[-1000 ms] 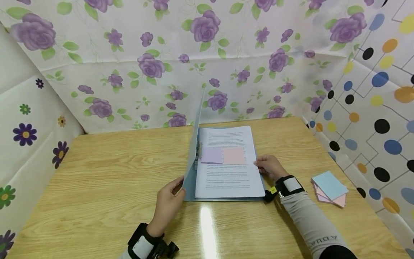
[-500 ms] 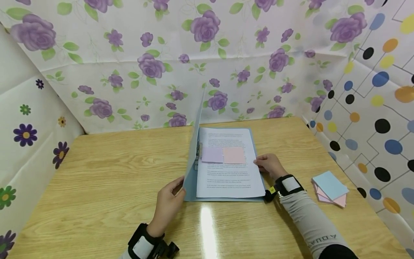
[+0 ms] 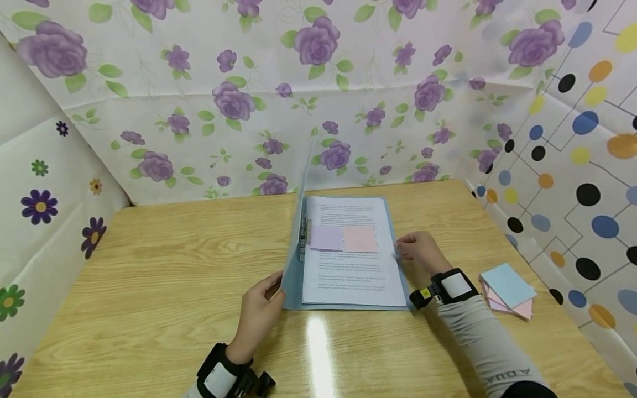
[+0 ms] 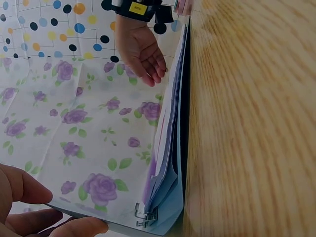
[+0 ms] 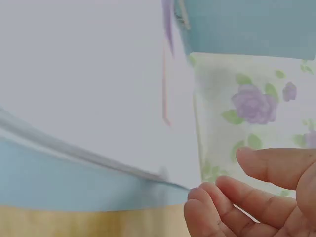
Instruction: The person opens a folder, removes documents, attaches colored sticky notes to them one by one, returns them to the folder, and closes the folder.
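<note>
A light blue file folder (image 3: 294, 290) lies open on the table, its cover standing nearly upright at the left. My left hand (image 3: 260, 315) pinches the cover's near edge between thumb and fingers. Printed sheets (image 3: 343, 282) lie in the folder; a purple paper square (image 3: 326, 238) and a pink one (image 3: 360, 239) rest side by side across the top sheet. A metal clip (image 4: 146, 216) sits along the folder's spine. Beside the sheets' right edge is my right hand (image 3: 422, 251). In the right wrist view its thumb and loosely bent fingers (image 5: 261, 197) are apart, holding nothing.
On the right of the wooden table (image 3: 174, 265) lies a small fanned stack of blue and pink paper squares (image 3: 508, 284). A flowered sheet (image 3: 199, 83) covers the back wall, and a dotted one (image 3: 572, 193) the right side.
The top sheet has shifted slightly toward me and now lies flatter on the pile. My right hand has let go of its edge and moved a little right. The left hand stays put.
</note>
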Tool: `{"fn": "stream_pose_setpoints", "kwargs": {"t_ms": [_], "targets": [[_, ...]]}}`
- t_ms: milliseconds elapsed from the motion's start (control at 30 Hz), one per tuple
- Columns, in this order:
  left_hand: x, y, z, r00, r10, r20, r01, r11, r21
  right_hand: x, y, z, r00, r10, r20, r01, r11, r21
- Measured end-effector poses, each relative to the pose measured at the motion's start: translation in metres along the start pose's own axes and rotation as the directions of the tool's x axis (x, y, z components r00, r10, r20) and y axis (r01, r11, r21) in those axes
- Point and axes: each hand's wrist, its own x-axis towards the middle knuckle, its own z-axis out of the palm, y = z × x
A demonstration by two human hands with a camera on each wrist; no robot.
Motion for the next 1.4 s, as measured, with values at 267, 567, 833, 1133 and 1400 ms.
{"fn": "stream_pose_setpoints", "kwargs": {"t_ms": [267, 567, 833, 1133, 1400], "targets": [[0.0, -0.001, 0.002, 1.0, -0.01, -0.004, 0.01, 1.0, -0.003, -0.002, -0.011, -0.004, 0.999, -0.011, 0.04, 0.01, 1.0, 0.025], [0.001, -0.003, 0.001, 1.0, -0.02, 0.011, 0.02, 1.0, 0.006, 0.011, -0.033, 0.02, 0.988, -0.127, 0.088, 0.123, 0.991, 0.054], [-0.001, -0.003, -0.003, 1.0, -0.022, 0.008, 0.022, 1.0, 0.018, 0.033, -0.072, 0.068, 0.963, -0.231, 0.141, 0.223, 0.972, 0.073], [-0.001, 0.001, 0.001, 1.0, -0.02, 0.01, 0.02, 1.0, 0.001, 0.059, -0.098, 0.109, 0.948, -0.3, 0.111, 0.29, 0.952, 0.095], [-0.005, 0.002, -0.001, 1.0, -0.02, 0.006, 0.02, 1.0, 0.001, 0.078, -0.111, 0.135, 0.912, -0.389, 0.13, 0.391, 0.92, 0.01]]}}
